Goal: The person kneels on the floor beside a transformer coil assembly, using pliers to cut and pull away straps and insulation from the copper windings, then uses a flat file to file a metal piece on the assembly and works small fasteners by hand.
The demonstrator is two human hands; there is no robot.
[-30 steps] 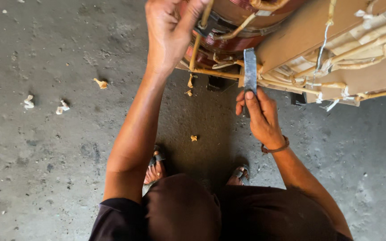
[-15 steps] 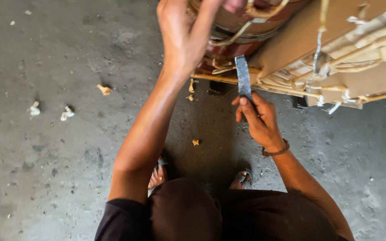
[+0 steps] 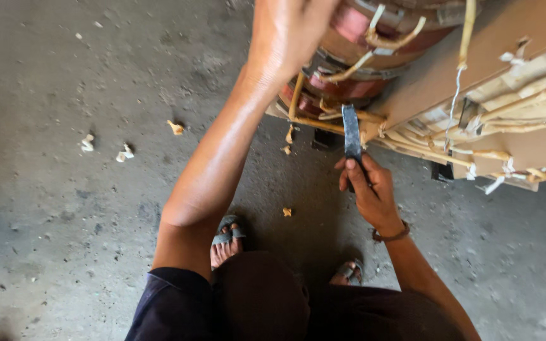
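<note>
Materials, workshop floor
Concrete floor [image 3: 64, 221]: rough, matt grey. Strip [image 3: 351, 129]: dull dark metal. Board [image 3: 450, 63]: matt brown cardboard. Coil [image 3: 355, 57]: glossy reddish winding.

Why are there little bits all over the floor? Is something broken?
Pale scraps lie scattered on the concrete floor, one near the feet. They look like shavings from the cane strips where the right hand holds a flat blade. Nothing looks broken.

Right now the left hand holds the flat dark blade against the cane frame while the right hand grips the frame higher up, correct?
Not quite: the hands are swapped. In the head view the right hand holds the flat dark blade against the cane frame, while the left hand is on the frame higher up.
</note>
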